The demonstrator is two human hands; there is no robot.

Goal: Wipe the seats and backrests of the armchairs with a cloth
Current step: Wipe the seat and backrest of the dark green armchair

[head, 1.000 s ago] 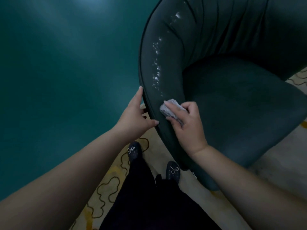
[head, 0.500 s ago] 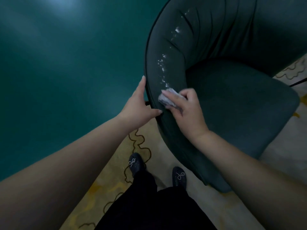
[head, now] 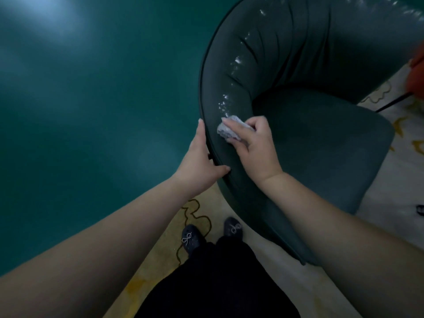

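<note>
The right hand [head: 253, 145] grips a small crumpled grey cloth [head: 227, 130], fingers curled over the top of it and pressing it against the inner face of the dark green armchair [head: 321, 145], low on the curved backrest where it runs into the arm, just above the seat. The left hand [head: 200, 161] holds the outer rim of the same backrest: the thumb is hooked over the piped edge onto the inner side, and one straight finger lies along the outside, while the rest of the fingers are hidden behind the rim, so how tightly they close cannot be told. The two hands are near each other, with the rim between them. A trail of shiny wet spots [head: 230, 83] climbs the backrest above the cloth. Most of the cloth is covered by the fingers, and the top and right part of the chair run out of the picture. A blurred orange-red shape [head: 416, 74] at the right edge cannot be made out. Below, two dark shoes [head: 212, 234] with small bows stand on a pale carpet [head: 197, 216] with yellow squiggles, beside dark clothing [head: 218, 283]. Compared with a second ago, the cloth sits higher along the wet trail, fewer spots show below it, and the left hand keeps the same hold on the rim.
</note>
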